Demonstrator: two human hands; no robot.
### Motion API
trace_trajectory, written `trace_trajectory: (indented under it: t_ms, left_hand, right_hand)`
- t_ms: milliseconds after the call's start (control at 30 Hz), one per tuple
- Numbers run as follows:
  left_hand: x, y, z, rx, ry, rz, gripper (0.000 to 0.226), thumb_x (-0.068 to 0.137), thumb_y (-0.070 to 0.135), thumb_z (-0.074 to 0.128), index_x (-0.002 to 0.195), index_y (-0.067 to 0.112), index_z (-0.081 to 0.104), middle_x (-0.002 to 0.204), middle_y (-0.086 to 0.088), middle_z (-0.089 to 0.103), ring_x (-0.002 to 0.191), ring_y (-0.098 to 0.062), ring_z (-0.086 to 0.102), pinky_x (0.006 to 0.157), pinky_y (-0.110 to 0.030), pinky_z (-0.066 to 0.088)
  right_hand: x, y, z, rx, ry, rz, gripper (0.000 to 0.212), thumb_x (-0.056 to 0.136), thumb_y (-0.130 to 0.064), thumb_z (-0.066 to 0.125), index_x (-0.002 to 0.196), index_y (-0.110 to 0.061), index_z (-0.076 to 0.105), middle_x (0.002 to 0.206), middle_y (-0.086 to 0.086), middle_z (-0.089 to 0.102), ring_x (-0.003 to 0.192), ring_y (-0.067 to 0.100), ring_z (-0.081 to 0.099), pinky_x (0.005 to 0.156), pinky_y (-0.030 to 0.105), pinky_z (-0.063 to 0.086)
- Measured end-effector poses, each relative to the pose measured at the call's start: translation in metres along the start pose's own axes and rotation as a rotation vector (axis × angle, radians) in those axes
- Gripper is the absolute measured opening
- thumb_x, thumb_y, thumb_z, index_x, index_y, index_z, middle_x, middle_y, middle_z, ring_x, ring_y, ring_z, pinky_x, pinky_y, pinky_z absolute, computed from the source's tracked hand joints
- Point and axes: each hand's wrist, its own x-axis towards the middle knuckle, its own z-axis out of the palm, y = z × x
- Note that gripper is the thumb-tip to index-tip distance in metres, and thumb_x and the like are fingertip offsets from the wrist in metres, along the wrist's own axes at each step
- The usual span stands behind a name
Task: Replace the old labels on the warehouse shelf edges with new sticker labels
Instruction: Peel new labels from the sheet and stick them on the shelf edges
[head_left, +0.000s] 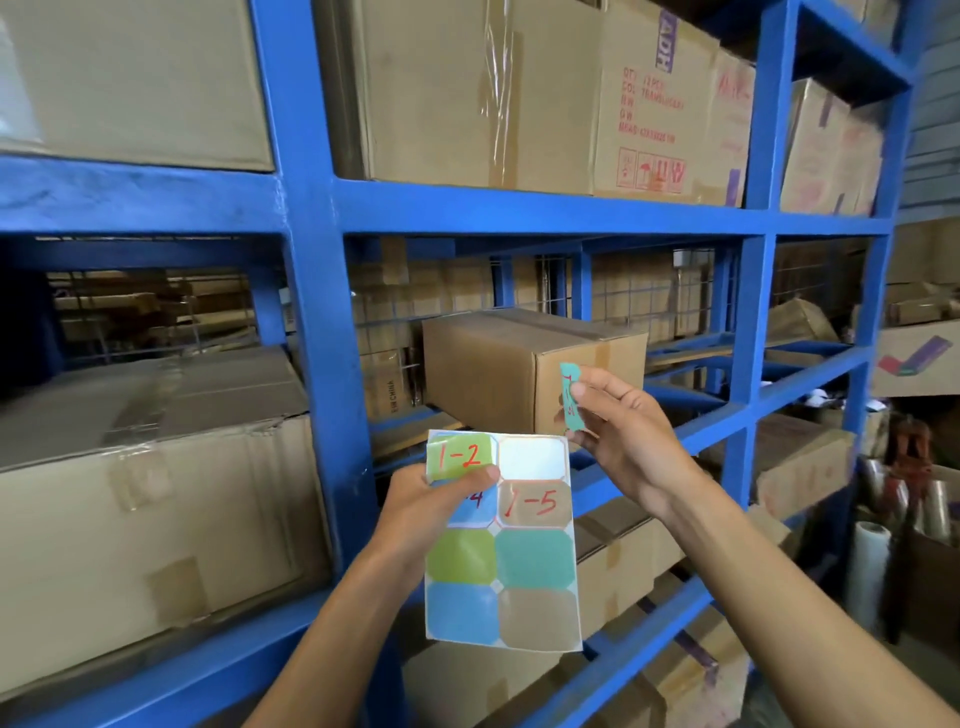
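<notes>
My left hand (434, 506) grips a sticker sheet (519, 571) by its upper left, thumb lying across the top row. The sheet carries coloured labels; red writing reads 1-2 and 1-5, and the top right slot is bare white. Just right of and above the sheet, my right hand (621, 431) pinches a teal sticker label (570, 397) with red writing between thumb and fingers. It is held edge-on and curled, in front of a small cardboard box. The blue shelf edge (519, 208) runs above both hands.
Blue steel racking (317, 312) fills the view, loaded with taped cardboard boxes. One small box (498, 364) sits on the middle shelf behind my right hand. Rolls of clear wrap (872, 566) stand on the floor at the right.
</notes>
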Motion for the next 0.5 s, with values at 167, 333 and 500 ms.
trace_trajectory:
  t_ms: [167, 333, 500]
  left_hand:
    - [-0.002, 0.008, -0.012, 0.003, 0.054, 0.020, 0.019, 0.075, 0.024, 0.084, 0.091, 0.014, 0.079, 0.086, -0.005, 0.081, 0.076, -0.022, 0.077, 0.055, -0.027, 0.057]
    - [0.002, 0.027, -0.024, 0.002, 0.157, 0.078, 0.018, 0.075, 0.023, 0.084, 0.089, 0.013, 0.078, 0.076, -0.001, 0.080, 0.061, -0.014, 0.075, 0.044, -0.023, 0.053]
    - [0.009, 0.048, -0.037, 0.049, 0.218, 0.155, 0.019, 0.076, 0.026, 0.084, 0.091, 0.014, 0.078, 0.080, -0.004, 0.080, 0.067, -0.020, 0.077, 0.049, -0.031, 0.057]
  right_hand:
    - [0.010, -0.001, 0.010, 0.034, -0.076, 0.004, 0.040, 0.072, -0.008, 0.075, 0.111, -0.013, 0.070, 0.095, 0.004, 0.076, 0.084, 0.014, 0.072, 0.067, 0.020, 0.056]
    - [0.030, -0.013, 0.028, -0.014, -0.112, -0.068, 0.039, 0.070, -0.003, 0.078, 0.106, -0.017, 0.073, 0.077, -0.004, 0.073, 0.079, 0.010, 0.070, 0.061, 0.016, 0.053]
    - [0.056, -0.031, 0.050, -0.133, -0.121, -0.177, 0.041, 0.078, 0.005, 0.076, 0.107, -0.024, 0.070, 0.075, -0.001, 0.072, 0.086, 0.015, 0.070, 0.058, 0.021, 0.052]
